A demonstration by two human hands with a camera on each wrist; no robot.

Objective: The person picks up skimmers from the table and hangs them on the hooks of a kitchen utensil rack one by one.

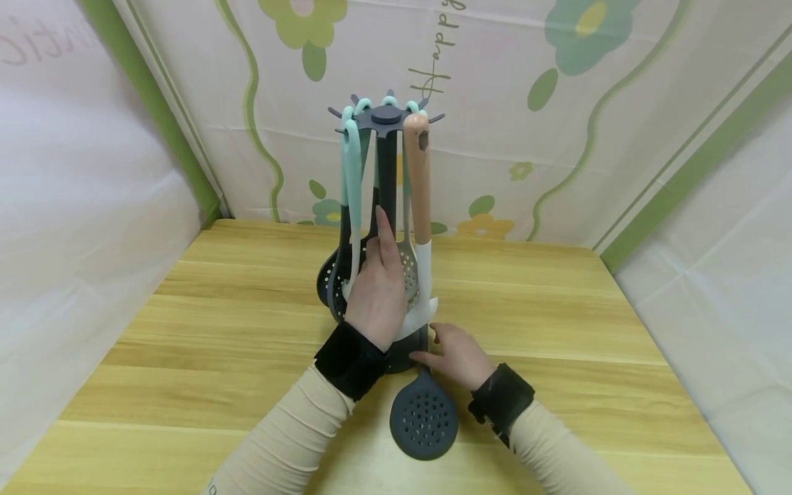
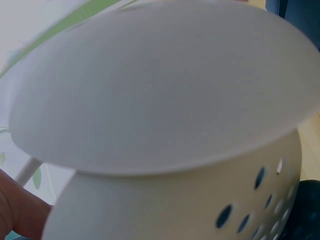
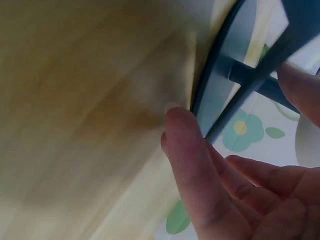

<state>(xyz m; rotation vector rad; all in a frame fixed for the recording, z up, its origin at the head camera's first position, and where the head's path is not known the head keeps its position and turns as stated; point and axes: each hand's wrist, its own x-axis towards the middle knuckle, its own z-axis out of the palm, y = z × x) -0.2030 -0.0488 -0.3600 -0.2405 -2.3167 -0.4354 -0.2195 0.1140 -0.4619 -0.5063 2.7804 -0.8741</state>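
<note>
A dark utensil stand (image 1: 386, 165) stands upright, hung with several kitchen utensils. My left hand (image 1: 377, 295) is in among them, one finger pointing up in front of the pole; what its other fingers touch is hidden. Near its wrist a white ladle (image 2: 160, 90) fills the left wrist view, above a pale perforated utensil (image 2: 200, 200). My right hand (image 1: 458, 354) is low beside the stand's base and pinches the handle of a dark skimmer (image 1: 423, 419) between thumb and fingers. The skimmer's round holed head points toward me; its handle runs back over the base (image 3: 215, 75).
The wooden table (image 1: 247, 330) spreads out on both sides of the stand. Behind it hangs a flower-print curtain (image 1: 482, 82) with green stripes. A wooden-handled utensil (image 1: 419, 185) with a white lower part and a mint-handled one (image 1: 353, 172) hang at the front.
</note>
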